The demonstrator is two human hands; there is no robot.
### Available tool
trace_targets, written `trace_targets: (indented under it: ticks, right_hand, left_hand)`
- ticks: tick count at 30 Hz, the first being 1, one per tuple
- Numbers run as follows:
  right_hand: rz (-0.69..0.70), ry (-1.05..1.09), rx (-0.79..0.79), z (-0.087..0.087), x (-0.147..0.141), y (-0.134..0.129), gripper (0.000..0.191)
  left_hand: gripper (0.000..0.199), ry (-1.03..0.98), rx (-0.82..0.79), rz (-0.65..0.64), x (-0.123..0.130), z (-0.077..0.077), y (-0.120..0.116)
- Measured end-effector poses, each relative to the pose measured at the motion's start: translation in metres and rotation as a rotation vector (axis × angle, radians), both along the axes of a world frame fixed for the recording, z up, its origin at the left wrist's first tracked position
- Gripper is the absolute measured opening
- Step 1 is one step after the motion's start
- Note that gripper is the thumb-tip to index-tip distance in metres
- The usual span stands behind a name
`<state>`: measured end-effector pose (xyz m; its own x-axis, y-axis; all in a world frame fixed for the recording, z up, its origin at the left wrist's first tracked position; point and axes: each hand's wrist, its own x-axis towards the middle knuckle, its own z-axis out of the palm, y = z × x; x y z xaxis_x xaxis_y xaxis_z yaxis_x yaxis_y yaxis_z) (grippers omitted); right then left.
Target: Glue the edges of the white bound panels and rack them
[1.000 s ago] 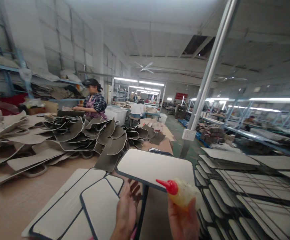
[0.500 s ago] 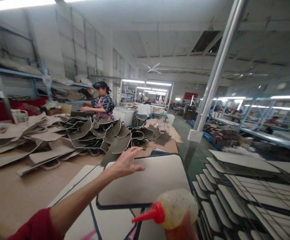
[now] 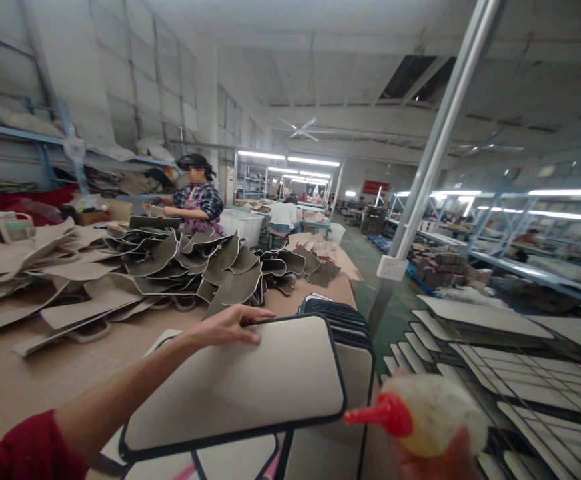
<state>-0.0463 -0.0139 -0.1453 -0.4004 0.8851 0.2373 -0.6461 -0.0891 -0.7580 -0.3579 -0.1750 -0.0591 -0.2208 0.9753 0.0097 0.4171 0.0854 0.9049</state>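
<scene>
My left hand (image 3: pixel 233 327) grips the far edge of a beige rounded panel (image 3: pixel 250 383) with dark edging, thumb on its face and fingers over the rim. The panel lies tilted above other pale panels (image 3: pixel 235 457) on the table. My right hand (image 3: pixel 453 460), low in the view and partly cut off, is wrapped round a cloudy squeeze bottle (image 3: pixel 437 403) with a red nozzle (image 3: pixel 383 415) pointing left, close to the panel's right corner. Just beyond that corner stands a stack of dark-edged panels (image 3: pixel 337 320).
Grey-brown curved pieces (image 3: pixel 170 260) are heaped across the back of the table (image 3: pixel 135 340). A rack of pale panels (image 3: pixel 510 373) stands on the right, by a slanted metal post (image 3: pixel 425 153) with a socket. A co-worker (image 3: pixel 200 200) handles a piece behind the heap.
My left hand has drawn the panel left and nearer, uncovering the stack's edges behind it. The bottle in my right hand has moved right.
</scene>
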Motion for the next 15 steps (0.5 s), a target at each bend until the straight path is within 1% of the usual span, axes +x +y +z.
trace_targets:
  ticks: [1,3,5,6,7,9,13,15]
  right_hand:
    - [-0.076,0.016,-0.089,0.016,0.001,0.004,0.052]
    - [-0.153,0.003,-0.157,0.049,-0.002,0.01,0.068]
    - [-0.171,-0.009,-0.115,0.074,-0.011,0.014,0.079]
    - [-0.17,-0.015,-0.091,0.083,-0.016,0.016,0.08]
    - [-0.159,-0.022,-0.063,0.088,-0.021,0.017,0.079]
    - [-0.127,-0.048,-0.014,0.091,-0.028,0.019,0.075]
    - [-0.031,-0.097,0.124,0.086,-0.035,0.023,0.063]
    - [-0.011,-0.106,0.137,0.085,-0.037,0.022,0.06]
  left_hand:
    - [0.067,-0.003,-0.013,-0.011,-0.002,0.001,-0.008]
    - [0.062,-0.009,-0.044,-0.056,-0.004,0.004,-0.021]
    - [0.058,-0.024,-0.083,-0.114,-0.006,0.008,-0.032]
    - [0.057,-0.036,-0.105,-0.144,-0.007,0.011,-0.037]
    - [0.056,-0.046,-0.123,-0.174,-0.008,0.012,-0.041]
    - [0.055,-0.054,-0.139,-0.226,-0.011,0.015,-0.049]
    - [0.051,-0.021,-0.125,-0.255,-0.021,0.019,-0.062]
    - [0.05,0.01,-0.126,-0.255,-0.026,0.019,-0.066]
